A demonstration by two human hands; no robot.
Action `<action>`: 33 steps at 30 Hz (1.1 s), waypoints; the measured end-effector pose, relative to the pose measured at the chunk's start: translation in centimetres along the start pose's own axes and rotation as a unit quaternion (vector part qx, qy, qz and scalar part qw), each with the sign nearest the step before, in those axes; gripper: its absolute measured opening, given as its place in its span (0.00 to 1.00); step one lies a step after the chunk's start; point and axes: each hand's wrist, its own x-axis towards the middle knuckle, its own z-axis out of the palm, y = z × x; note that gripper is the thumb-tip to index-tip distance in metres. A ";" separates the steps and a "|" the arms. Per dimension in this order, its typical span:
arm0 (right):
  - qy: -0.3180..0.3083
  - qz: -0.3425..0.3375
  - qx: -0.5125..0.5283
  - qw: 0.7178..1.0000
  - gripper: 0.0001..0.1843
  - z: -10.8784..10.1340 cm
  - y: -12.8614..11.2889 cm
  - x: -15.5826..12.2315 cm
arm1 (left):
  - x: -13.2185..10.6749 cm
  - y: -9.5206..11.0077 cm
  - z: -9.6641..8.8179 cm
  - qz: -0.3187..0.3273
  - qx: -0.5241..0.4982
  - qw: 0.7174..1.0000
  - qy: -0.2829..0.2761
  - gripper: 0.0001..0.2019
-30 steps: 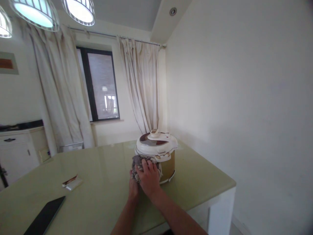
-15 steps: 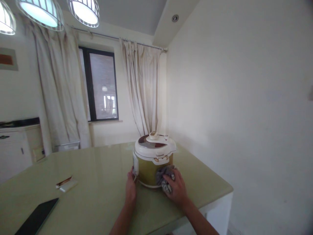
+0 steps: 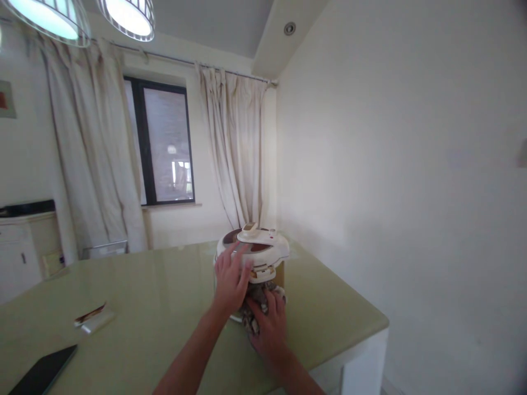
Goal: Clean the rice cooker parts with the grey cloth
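A rice cooker (image 3: 267,249) with a white and dark lid and a yellow-green body stands upright on the table. My left hand (image 3: 231,280) lies on the front left of its lid, fingers spread. Below the lid's front latch, my right hand (image 3: 272,323) grips a crumpled grey patterned cloth (image 3: 258,299) and presses it to the cooker's front. Both hands and the cloth hide most of the body.
The pale green tabletop (image 3: 164,296) has its right edge near the cooker. A dark flat tablet-like thing (image 3: 43,370) and a small white and brown packet (image 3: 94,319) lie on the left. A bare wall (image 3: 391,164) rises at right.
My left hand has moved up from the cooker's lower left side onto its lid. The right hand with the cloth has shifted left across the front. The view has turned slightly right.
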 end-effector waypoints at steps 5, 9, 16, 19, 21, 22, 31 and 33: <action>-0.022 -0.053 -0.049 0.997 0.37 1.1 -0.8 1.2 | 3.3 -2.6 -1.6 0.007 0.022 0.998 -0.052 0.23; -0.112 -0.156 -0.061 0.979 0.29 2.6 -2.5 2.9 | 4.3 -4.2 -2.8 0.037 -0.022 0.995 -0.092 0.26; -0.135 -0.136 -0.087 0.978 0.32 4.3 -5.2 3.6 | 5.4 -4.4 -3.3 0.027 -0.037 0.993 -0.113 0.24; -0.138 -0.179 -0.070 0.972 0.32 4.2 -5.5 3.6 | 5.4 -4.5 -3.2 0.014 -0.052 0.992 -0.111 0.24; -0.124 -0.168 -0.067 0.976 0.32 4.1 -5.7 4.4 | 5.4 -4.6 -3.1 0.006 -0.063 0.992 -0.114 0.24; -0.113 -0.146 -0.070 0.980 0.31 4.2 -5.9 4.9 | 5.4 -4.7 -3.0 0.001 -0.067 0.991 -0.115 0.24; -0.141 -0.234 -0.032 0.961 0.21 3.0 -2.0 2.0 | 5.8 -5.1 -3.6 0.007 -0.090 0.984 -0.156 0.25; -0.118 -0.194 -0.018 0.974 0.29 1.6 1.2 -0.1 | 5.6 -5.3 -3.4 0.011 -0.079 0.984 -0.157 0.24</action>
